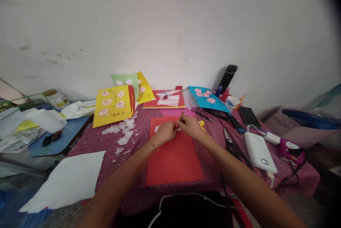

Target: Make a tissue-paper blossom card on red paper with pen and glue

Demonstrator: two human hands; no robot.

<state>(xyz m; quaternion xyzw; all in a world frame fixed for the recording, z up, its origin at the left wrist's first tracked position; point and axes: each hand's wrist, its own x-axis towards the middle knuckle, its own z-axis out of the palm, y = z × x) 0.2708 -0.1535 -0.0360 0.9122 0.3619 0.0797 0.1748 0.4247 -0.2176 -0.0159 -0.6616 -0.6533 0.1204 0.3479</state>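
Note:
A sheet of red paper lies in front of me on the checked tablecloth, with thin dark lines on it. Part of a white-pink flower shows at its upper left. Over the top of the sheet, my left hand is closed, its fingertips at a small reddish bit that I cannot make out clearly. My right hand meets it there, fingers pinched around a thin brownish stick-like thing. Torn white paper scraps lie to the left of the sheet. Behind my right hand is a small yellow object.
Yellow flower cards lean at the back left; a blue card lies back right. Scissors, a white power bank, a phone and a paper cup are on the right. A large white sheet overhangs the left edge.

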